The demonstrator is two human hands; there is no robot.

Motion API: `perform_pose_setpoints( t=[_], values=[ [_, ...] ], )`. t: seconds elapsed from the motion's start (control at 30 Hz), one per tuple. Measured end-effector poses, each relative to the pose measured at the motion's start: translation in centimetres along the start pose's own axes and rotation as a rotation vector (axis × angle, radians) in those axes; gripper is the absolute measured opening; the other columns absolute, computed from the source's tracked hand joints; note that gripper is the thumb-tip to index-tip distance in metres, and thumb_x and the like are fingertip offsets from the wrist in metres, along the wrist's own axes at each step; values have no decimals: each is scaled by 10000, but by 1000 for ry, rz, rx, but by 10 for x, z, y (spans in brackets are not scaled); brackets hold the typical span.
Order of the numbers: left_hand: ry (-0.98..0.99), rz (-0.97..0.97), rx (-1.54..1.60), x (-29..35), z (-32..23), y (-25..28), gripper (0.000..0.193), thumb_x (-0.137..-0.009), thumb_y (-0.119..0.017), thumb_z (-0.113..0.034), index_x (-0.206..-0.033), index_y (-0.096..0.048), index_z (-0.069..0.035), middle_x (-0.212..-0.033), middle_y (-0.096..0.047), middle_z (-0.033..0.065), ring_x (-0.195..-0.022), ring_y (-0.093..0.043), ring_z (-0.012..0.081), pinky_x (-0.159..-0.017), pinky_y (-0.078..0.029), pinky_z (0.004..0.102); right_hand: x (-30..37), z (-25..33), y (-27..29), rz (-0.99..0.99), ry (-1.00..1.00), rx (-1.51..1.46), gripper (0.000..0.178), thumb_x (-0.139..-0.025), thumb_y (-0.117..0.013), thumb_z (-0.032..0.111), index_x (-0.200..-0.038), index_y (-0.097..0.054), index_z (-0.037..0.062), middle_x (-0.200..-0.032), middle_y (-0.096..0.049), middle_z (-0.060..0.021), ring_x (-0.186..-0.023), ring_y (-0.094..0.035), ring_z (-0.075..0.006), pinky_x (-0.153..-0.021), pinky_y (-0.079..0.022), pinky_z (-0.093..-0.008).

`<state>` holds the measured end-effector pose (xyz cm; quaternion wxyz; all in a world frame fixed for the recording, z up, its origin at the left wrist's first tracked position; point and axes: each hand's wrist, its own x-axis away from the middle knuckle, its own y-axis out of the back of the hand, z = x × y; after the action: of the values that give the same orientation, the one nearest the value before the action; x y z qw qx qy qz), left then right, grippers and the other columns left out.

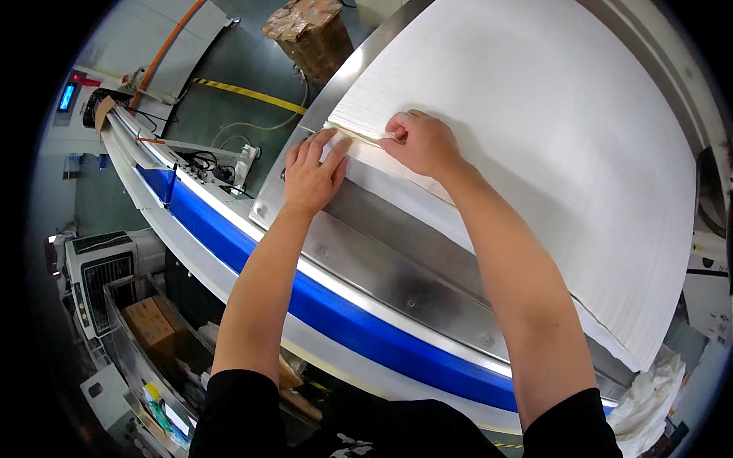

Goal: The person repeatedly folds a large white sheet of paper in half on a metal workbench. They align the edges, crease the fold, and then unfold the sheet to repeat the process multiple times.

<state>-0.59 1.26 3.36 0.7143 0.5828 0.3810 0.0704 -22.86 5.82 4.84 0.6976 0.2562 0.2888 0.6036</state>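
A wide stack of thin white sheets (pixel 542 114), fabric or paper, lies on a steel table top (pixel 366 263). At the stack's near left corner, the fingers of my left hand (pixel 311 174) are spread and lie against its edge. My right hand (pixel 426 145) is closed, with thumb and forefinger pinching at the top layers of the sheets' near edge, just right of my left hand. Along that edge, a cream-coloured lower strip (pixel 405 174) shows beneath the upper layers. My right forearm crosses over part of the near edge and hides it.
A blue and white rail (pixel 328 317) runs along the table's near side. Left of it are a bin with cardboard boxes (pixel 149 324) and an air cooler (pixel 107 278). A wrapped brown bundle (pixel 309 38) stands on the floor beyond. Crumpled white material (pixel 649 397) hangs at the right.
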Motion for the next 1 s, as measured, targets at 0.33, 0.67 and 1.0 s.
perform_pose_setpoints(
  t=[0.33, 0.67, 1.0],
  values=[
    [-6, -22, 14, -1, 2, 0, 347, -744, -669, -196, -1082, -599, -225, -1164, -537, 31, -1024, -539, 230, -889, -395, 404, -4, -4, -4, -19, -12, 84, 122, -776, -638, 170, -876, -649, 101, -810, -626, -39, -720, -612, -205, -680, -490, -325],
    [-67, 0, -6, -7, 3, 6, 302, -701, -666, -192, -997, -608, -194, -1094, -558, 19, -986, -546, 230, -882, -390, 406, 1, 4, -5, -7, -20, 145, 136, -804, -592, 180, -908, -635, 103, -922, -614, -96, -840, -620, -276, -755, -498, -398],
    [-328, 440, 12, -30, 20, 31, 396, -687, -640, -164, -1067, -567, -84, -1060, -618, 92, -1044, -567, 246, -957, -389, 396, 109, 34, -13, -194, -120, 323, 323, -886, -507, 349, -894, -627, 49, -909, -624, -135, -802, -609, -314, -708, -481, -449]
  ],
)
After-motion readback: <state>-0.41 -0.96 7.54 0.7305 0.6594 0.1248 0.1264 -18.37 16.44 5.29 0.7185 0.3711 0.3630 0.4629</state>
